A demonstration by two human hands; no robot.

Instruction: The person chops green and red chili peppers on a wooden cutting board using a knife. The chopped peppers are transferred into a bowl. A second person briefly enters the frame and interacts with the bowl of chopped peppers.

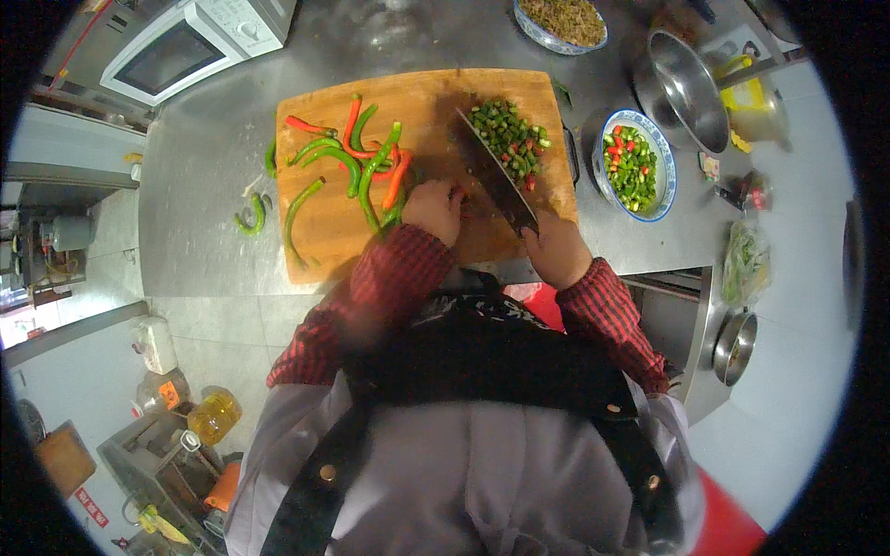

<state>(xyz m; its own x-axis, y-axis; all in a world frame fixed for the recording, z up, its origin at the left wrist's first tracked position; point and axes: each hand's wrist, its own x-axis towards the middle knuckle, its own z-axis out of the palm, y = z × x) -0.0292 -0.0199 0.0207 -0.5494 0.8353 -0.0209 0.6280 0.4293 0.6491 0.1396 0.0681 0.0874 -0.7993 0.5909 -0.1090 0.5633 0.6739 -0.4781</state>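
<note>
My right hand [558,251] is closed on the handle of a wide-bladed kitchen cleaver [497,177], whose blade rests at a slant over a wooden cutting board [327,257]. Along the blade's far right side lies a heap of chopped green and red chili peppers [507,135]. To the left of the cleaver, my left hand [432,208] is low on the board with curled fingers; a small dark red piece shows at its fingertips, but whether it is held is unclear. Whole green chilies [302,208] and red chilies [353,118] lie loosely on the board's left half.
A blue-and-white bowl [671,167] of chopped peppers stands right of the board, near steel bowls [695,90]. Another patterned bowl [549,38] with brownish food is at the back. A white microwave [198,48] stands back left. One curved green chili [257,214] lies on the steel counter [201,250].
</note>
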